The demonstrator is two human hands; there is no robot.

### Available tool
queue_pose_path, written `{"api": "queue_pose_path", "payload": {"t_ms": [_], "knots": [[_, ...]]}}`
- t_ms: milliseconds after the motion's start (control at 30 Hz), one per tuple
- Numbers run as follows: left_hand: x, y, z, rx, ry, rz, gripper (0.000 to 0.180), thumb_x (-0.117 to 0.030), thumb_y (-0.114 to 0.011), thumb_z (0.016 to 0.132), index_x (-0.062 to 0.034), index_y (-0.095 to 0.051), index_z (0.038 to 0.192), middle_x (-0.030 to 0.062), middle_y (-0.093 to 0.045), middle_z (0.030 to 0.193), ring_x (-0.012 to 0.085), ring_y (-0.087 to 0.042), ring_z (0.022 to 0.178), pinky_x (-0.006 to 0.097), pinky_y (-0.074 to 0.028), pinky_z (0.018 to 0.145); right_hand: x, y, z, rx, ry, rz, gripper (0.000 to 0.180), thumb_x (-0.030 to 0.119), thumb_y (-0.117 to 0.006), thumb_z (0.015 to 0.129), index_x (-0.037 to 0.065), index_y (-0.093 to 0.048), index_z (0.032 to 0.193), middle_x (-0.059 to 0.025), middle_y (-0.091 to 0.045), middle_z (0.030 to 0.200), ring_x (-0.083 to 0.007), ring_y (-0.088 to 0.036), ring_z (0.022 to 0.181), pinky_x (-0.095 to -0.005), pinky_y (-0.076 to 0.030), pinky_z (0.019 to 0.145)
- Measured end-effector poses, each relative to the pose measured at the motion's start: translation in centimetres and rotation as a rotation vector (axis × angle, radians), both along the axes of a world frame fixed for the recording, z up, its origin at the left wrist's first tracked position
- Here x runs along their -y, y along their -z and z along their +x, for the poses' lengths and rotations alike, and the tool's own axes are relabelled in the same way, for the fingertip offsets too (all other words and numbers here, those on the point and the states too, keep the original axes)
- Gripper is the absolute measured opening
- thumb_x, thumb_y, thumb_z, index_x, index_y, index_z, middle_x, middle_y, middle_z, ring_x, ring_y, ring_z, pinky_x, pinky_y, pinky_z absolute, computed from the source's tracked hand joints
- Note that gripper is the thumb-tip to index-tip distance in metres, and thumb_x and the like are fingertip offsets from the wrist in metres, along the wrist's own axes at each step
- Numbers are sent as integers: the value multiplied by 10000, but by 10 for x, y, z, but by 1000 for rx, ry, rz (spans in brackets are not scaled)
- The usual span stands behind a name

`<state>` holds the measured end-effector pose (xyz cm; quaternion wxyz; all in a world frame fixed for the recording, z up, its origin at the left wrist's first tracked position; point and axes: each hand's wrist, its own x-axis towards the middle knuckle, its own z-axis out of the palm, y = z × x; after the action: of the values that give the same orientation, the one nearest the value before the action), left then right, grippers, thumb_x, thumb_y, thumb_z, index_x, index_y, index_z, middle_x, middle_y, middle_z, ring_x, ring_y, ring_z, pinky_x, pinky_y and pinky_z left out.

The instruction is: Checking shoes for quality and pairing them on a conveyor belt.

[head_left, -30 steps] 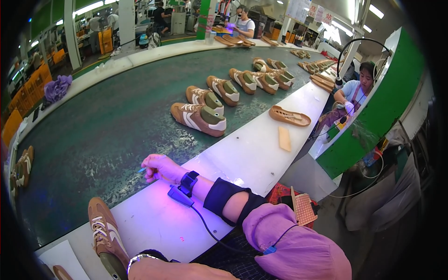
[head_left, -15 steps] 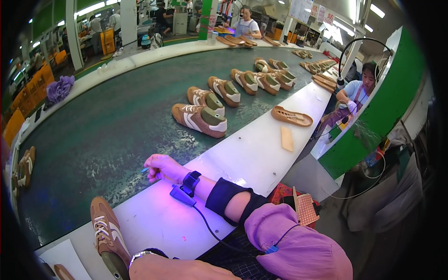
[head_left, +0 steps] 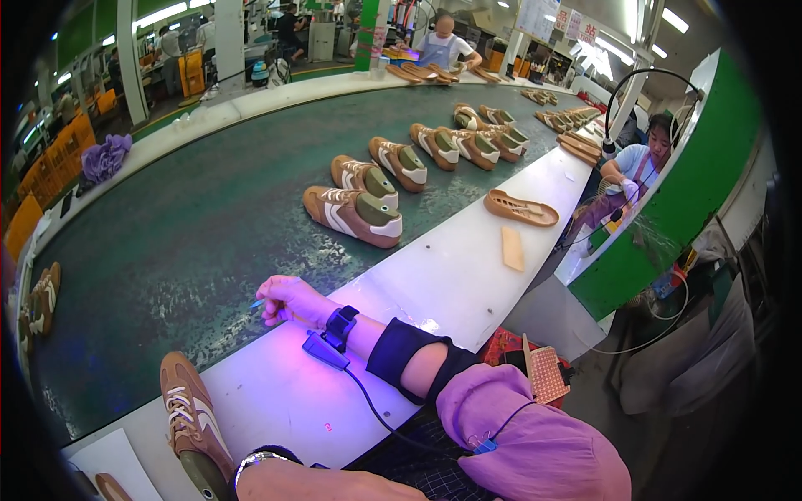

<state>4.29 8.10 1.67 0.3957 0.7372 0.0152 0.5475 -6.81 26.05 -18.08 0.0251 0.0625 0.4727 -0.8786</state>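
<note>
My right hand (head_left: 284,299) is closed around a slim pen-like stick with a light blue tip (head_left: 256,305), over the belt's near edge. A black band with a blue clip and cable (head_left: 326,349) sits on that wrist. At the lower left, a brown and white sneaker (head_left: 190,402) lies on the white ledge with its toe away from me, an olive-green last inside it. My left arm (head_left: 334,483), with a silver bracelet, crosses the lower edge beside the sneaker's heel. The fingers of my left hand are hidden, so any grip there does not show.
Several matching sneakers (head_left: 355,215) on lasts line the green belt (head_left: 200,209). A loose tan sole (head_left: 522,208) and a beige pad (head_left: 512,249) lie on the white ledge (head_left: 451,284). A green-sided panel (head_left: 668,209) stands at right, with a person behind it.
The row of sneakers on the belt has shifted slightly to the left. The person at the far end has bent their head down. My right hand keeps its place.
</note>
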Motion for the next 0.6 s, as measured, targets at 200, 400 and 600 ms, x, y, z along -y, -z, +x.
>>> {"api": "queue_pose_path", "payload": {"t_ms": [200, 400, 600], "knots": [[-2, 4, 4, -1, -1, 50, 469, -266, -487, 881, 164, -535, 1064, 267, -588, 976, 382, -599, 818, 426, -492, 710, -1, -2, 2, 8, 18, 9, 146, 215, -544, 906, 71, -554, 927, -26, -560, 702, -158, -584, 669, -329, -526, 658], [-4, 5, 5, -10, 6, 49, 465, -260, -483, 878, 160, -529, 1071, 268, -584, 979, 388, -595, 821, 431, -492, 721, -4, -3, 3, 9, -1, 19, 166, 224, -529, 925, 63, -552, 958, -20, -564, 719, -155, -584, 693, -325, -515, 685], [-6, 4, 5, -35, 24, 41, 472, -264, -491, 870, 157, -524, 1081, 267, -582, 979, 390, -594, 827, 435, -491, 727, -7, -2, 4, 4, 0, 15, 163, 226, -528, 926, 68, -553, 954, -20, -563, 722, -156, -582, 693, -326, -513, 682]]}}
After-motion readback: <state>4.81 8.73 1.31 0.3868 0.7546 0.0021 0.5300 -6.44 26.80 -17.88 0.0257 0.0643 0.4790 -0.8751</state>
